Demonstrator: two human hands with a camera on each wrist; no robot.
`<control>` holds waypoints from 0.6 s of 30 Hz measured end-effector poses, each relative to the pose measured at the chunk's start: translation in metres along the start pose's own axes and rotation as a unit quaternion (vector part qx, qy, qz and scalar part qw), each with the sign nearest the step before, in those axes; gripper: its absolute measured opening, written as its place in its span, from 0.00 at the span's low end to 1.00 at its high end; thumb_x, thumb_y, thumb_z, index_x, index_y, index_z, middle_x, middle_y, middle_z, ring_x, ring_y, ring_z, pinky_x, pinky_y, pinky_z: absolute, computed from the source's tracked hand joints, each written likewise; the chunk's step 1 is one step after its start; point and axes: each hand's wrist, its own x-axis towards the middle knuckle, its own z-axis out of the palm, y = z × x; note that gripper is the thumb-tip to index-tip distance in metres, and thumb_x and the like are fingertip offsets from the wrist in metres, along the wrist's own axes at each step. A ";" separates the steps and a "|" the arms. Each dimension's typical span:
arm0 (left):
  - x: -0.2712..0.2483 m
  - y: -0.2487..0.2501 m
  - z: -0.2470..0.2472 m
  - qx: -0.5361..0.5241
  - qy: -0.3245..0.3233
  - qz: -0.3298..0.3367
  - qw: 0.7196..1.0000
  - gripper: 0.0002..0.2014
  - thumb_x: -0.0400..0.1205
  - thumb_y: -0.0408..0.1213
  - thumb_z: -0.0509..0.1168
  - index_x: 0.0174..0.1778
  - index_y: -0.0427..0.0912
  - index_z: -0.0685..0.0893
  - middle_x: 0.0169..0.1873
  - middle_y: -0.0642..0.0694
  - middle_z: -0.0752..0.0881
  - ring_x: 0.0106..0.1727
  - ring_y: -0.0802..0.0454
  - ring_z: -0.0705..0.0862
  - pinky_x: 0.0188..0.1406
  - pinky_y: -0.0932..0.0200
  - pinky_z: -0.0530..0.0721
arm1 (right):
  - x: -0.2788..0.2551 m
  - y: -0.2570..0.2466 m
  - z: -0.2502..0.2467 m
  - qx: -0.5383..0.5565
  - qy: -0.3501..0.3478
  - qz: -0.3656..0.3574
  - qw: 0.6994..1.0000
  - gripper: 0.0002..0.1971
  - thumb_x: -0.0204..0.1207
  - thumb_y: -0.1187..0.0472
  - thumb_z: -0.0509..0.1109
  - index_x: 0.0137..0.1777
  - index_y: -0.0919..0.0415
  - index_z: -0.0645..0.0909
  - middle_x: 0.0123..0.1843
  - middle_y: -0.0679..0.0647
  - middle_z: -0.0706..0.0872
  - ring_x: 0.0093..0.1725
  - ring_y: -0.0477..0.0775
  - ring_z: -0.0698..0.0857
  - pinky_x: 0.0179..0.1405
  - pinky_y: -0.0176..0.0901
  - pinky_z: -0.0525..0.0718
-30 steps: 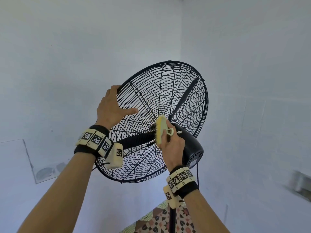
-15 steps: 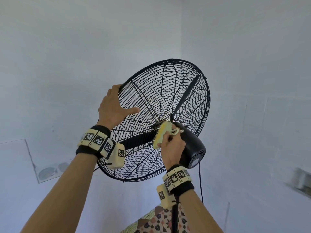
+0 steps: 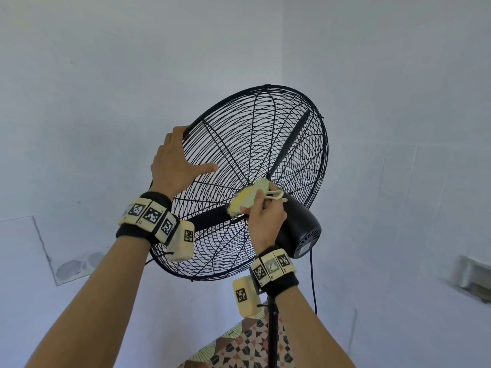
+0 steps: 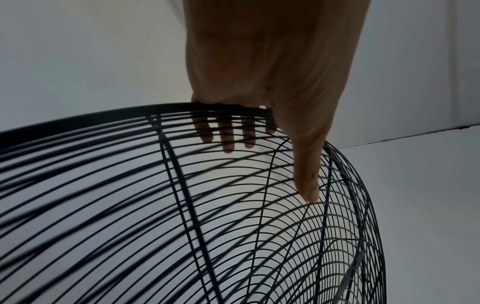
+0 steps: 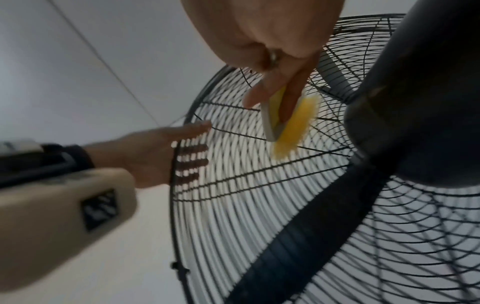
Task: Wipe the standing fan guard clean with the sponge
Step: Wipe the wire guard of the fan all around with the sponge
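The black wire fan guard (image 3: 265, 128) stands tilted in front of me, seen from its rear. My left hand (image 3: 174, 168) grips its upper-left rim, fingers curled over to the far side and thumb lying across the rear wires. The left wrist view shows this hand (image 4: 272, 72) with its fingers behind the guard (image 4: 182, 185). My right hand (image 3: 265, 216) holds the yellow sponge (image 3: 248, 197) by its pale backing, slanted against the wires beside the motor. In the right wrist view that hand (image 5: 259, 37) presses the sponge (image 5: 293, 127) on the guard (image 5: 233, 205), with the left hand (image 5: 148, 152) beyond.
The black motor housing (image 3: 297, 227) bulges out right next to my right hand. A dark fan blade (image 3: 210, 219) sits inside the guard. Below are the fan pole (image 3: 272, 333), a hanging cord (image 3: 313, 282) and a patterned floor (image 3: 247, 346). Pale walls meet in a corner behind.
The sponge has tipped from upright to slanting across the wires and shifted a little up and left by the motor. My left hand keeps its hold on the rim.
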 end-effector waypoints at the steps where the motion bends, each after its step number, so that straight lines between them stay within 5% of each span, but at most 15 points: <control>1: 0.000 -0.001 0.000 -0.001 0.001 0.000 1.000 0.52 0.64 0.66 0.82 0.80 0.52 0.67 0.72 0.47 0.78 0.72 0.42 0.78 0.66 0.36 0.78 | -0.001 -0.008 0.002 0.013 -0.011 -0.014 1.000 0.19 0.91 0.60 0.63 0.79 0.64 0.76 0.50 0.51 0.94 0.36 0.43 0.93 0.30 0.38 0.90; 4: 0.001 -0.002 -0.001 -0.002 0.001 0.001 1.000 0.53 0.64 0.66 0.82 0.81 0.52 0.66 0.72 0.47 0.78 0.72 0.42 0.78 0.65 0.37 0.77 | -0.004 -0.016 -0.001 0.062 -0.013 -0.015 0.998 0.19 0.91 0.61 0.64 0.79 0.64 0.76 0.47 0.35 0.93 0.45 0.42 0.93 0.34 0.44 0.93; 8: -0.001 -0.001 -0.001 -0.002 0.001 0.004 1.000 0.53 0.64 0.67 0.82 0.81 0.53 0.66 0.72 0.48 0.78 0.72 0.43 0.78 0.66 0.37 0.78 | -0.005 -0.001 -0.011 0.095 0.095 0.112 0.984 0.16 0.90 0.63 0.64 0.76 0.60 0.77 0.58 0.60 0.91 0.34 0.50 0.94 0.31 0.39 0.90; 12: 0.000 0.000 0.000 -0.002 0.001 -0.001 1.000 0.52 0.64 0.66 0.82 0.81 0.53 0.66 0.72 0.48 0.78 0.72 0.42 0.78 0.67 0.36 0.78 | 0.000 -0.011 0.003 0.153 0.069 0.157 0.973 0.15 0.91 0.63 0.63 0.75 0.63 0.76 0.58 0.57 0.89 0.35 0.48 0.94 0.32 0.33 0.88; 15: 0.000 -0.002 0.000 -0.001 0.002 -0.004 1.000 0.52 0.65 0.66 0.82 0.81 0.52 0.66 0.72 0.47 0.78 0.72 0.42 0.78 0.66 0.36 0.78 | -0.001 -0.023 0.007 0.241 0.032 0.161 0.957 0.14 0.91 0.65 0.63 0.72 0.66 0.80 0.64 0.55 0.86 0.48 0.42 0.93 0.42 0.37 0.92; 18: 0.001 -0.003 0.000 -0.003 0.004 0.003 1.000 0.52 0.65 0.66 0.82 0.80 0.52 0.67 0.72 0.47 0.78 0.71 0.42 0.78 0.66 0.36 0.78 | -0.009 -0.017 0.001 0.301 0.026 0.165 0.939 0.13 0.90 0.64 0.65 0.71 0.63 0.82 0.70 0.55 0.86 0.66 0.54 0.89 0.47 0.39 0.91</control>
